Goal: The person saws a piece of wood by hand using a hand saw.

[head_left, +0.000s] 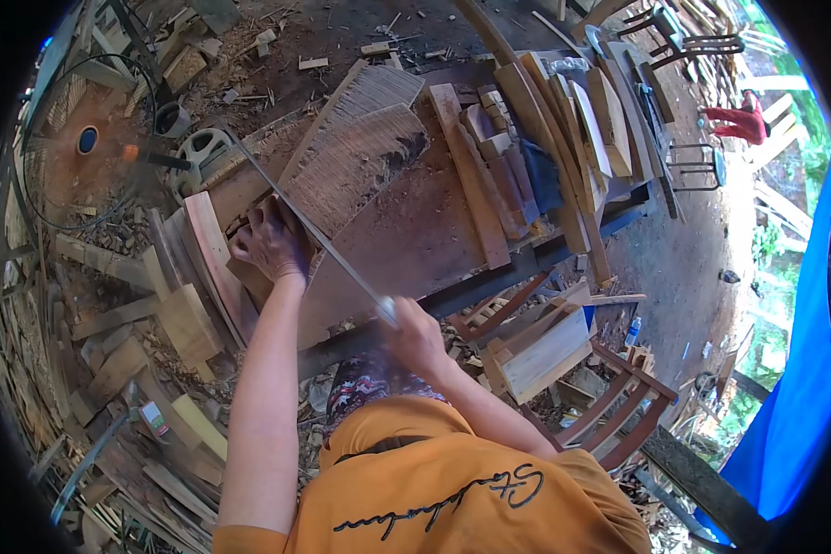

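My right hand (414, 337), blurred by motion, is closed round the pale handle of a long narrow metal blade, which looks like a hand saw (328, 242) seen edge-on. The blade runs diagonally up to the left across the bench. Against its left side lies a dark wooden block (246, 277), and my left hand (272, 242) grips it from above with bent fingers. Just beyond the blade rest rough-sawn wooden slabs (360, 157) with ragged dark edges. Part of the block is hidden under my left hand, and the saw's teeth cannot be made out.
Long boards (563, 138) and small blocks (494, 138) are stacked at the bench's right. A curved plank (217, 254) stands left of my hand. A fan (88, 140) is at far left. Wooden chair parts (619, 397) lie at right. Offcuts litter the ground. Another person's red-clothed legs (734, 120) show far right.
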{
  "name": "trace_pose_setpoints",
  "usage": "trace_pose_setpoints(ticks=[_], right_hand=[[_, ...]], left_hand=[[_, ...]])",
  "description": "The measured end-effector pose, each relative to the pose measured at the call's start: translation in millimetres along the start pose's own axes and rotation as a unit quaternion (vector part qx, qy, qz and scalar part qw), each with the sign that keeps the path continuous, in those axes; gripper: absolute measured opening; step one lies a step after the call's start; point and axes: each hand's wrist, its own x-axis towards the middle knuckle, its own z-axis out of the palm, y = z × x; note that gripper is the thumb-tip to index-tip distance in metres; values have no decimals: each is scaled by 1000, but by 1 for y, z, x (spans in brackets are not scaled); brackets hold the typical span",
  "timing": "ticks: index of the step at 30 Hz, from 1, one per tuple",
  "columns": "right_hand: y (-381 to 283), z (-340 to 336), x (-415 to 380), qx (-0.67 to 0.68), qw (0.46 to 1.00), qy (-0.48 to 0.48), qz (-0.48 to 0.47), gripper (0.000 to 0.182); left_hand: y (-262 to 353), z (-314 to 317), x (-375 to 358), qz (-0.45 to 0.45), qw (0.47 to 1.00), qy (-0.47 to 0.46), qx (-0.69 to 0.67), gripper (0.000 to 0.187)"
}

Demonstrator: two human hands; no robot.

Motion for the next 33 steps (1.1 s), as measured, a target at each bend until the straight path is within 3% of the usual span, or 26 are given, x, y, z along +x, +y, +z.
trace_pose_setpoints(ticks=[8,11,12,20,24,27,33], right_hand=[[-8,16,55,7,999,-1,-41,18],[-19,3,35,28,1000,0,3,18],[-8,5,22,11,1000,14,-8,28],[-14,25,59,-13,999,13,-31,30],[-2,9,6,-9,1000,17,6,27],[-4,5,-8,-8,1000,14,18,25],[-13,26,44,3,999,32,-16,27]], left_hand=[[-2,-4,-2,2,1000,-15,-1,32],[-6,3,-1,10,1000,-15,5,38],[-7,6,0,14,1000,-16,5,38],[-3,-1,-1,3,999,-27,26,34],[-8,11,-1,21,999,29,2,34],[-12,7,-5,11,1000,8,13,35],[-8,2,-2,6,999,-36,21,33]])
